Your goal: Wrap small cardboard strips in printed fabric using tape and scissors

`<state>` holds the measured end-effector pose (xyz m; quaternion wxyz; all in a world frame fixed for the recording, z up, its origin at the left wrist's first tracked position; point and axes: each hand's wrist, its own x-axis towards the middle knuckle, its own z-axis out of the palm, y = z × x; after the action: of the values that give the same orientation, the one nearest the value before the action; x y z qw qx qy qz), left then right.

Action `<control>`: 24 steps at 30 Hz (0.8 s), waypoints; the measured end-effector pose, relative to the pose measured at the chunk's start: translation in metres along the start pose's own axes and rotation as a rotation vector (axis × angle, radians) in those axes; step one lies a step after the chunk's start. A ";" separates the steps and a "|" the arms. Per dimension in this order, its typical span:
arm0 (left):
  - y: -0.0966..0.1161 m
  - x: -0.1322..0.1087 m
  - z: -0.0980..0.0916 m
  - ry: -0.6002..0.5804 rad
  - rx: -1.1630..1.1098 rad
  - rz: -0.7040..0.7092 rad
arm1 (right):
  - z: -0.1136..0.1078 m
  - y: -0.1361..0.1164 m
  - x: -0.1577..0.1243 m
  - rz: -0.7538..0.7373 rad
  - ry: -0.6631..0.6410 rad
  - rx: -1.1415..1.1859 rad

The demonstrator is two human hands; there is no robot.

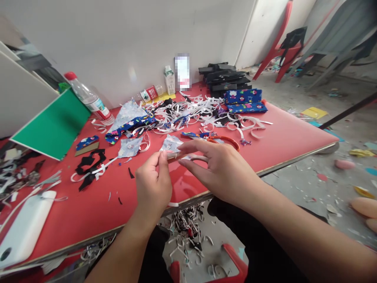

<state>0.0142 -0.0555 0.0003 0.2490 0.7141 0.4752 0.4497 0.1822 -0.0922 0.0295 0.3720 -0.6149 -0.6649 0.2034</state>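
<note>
My left hand (153,182) is closed in a pinch on a small pale printed fabric piece (171,144) held just above the red table (97,208). My right hand (218,167) reaches in from the right, fingers stretched toward the same piece, its thumb and forefinger meeting on a thin white strip at the piece's edge. Orange-handled scissors (225,140) lie on the table just behind my right hand.
A heap of white strips (206,112) and blue printed fabric (129,126) covers the table's far side, with blue folded pieces (243,96), black stacks (225,76), bottles (90,98), a green board (53,125) and a white device (25,228) at the left. Scraps litter the floor.
</note>
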 end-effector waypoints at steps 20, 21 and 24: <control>0.005 -0.003 -0.004 -0.023 0.000 0.029 | -0.004 0.012 0.014 0.205 0.050 0.014; 0.007 -0.004 -0.005 -0.034 -0.011 0.024 | -0.004 0.012 0.014 0.199 0.056 -0.002; 0.011 -0.003 -0.007 -0.064 -0.068 -0.011 | -0.005 0.012 0.013 0.173 0.075 -0.077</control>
<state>0.0129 -0.0639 0.0110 0.2908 0.7165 0.4554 0.4412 0.1940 -0.0783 0.0274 0.3539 -0.6910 -0.6023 0.1860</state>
